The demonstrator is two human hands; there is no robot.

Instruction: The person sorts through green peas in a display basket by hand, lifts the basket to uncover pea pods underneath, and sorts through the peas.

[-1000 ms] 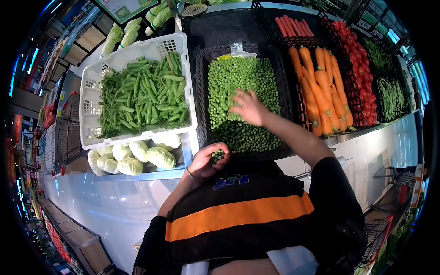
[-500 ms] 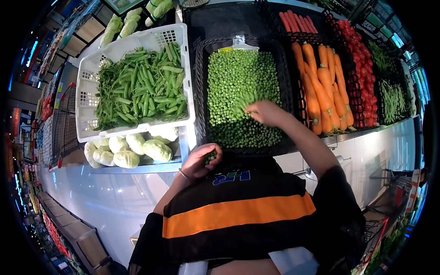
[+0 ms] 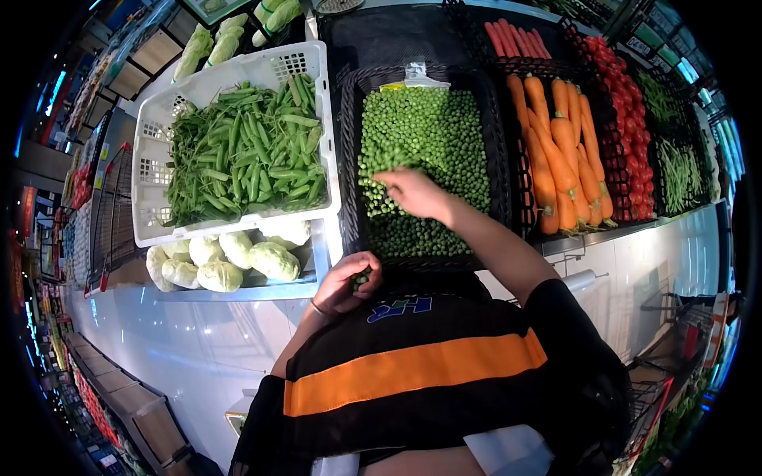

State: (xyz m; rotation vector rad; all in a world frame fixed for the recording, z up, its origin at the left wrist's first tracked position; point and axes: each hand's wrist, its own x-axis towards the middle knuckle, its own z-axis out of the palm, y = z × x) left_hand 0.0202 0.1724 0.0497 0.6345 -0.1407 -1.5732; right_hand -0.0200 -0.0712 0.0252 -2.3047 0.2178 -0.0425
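Observation:
Shelled green peas (image 3: 444,151) fill a black woven basket (image 3: 498,159) in front of me. My right hand (image 3: 413,192) is over the left middle of the peas, its fingers curled together at the surface. Whether something is between those fingertips is hidden. Some peas by the fingers look smeared by motion. Close to the basket's near left corner, my left hand (image 3: 348,284) is cupped palm up with its fingers curled round a few green peas (image 3: 362,278). A clear-and-yellow tag (image 3: 421,76) sits at the basket's far edge.
Left of the basket stands a white crate (image 3: 327,127) of pea pods (image 3: 246,151), with pale cabbages (image 3: 274,260) below. Carrots (image 3: 563,151) and red tomatoes (image 3: 627,127) lie to the right. A shopping cart (image 3: 111,214) is at far left.
My right hand has moved left across the peas, from the right middle to the left middle. My left hand has stayed nearly in place, its fingers a little more closed.

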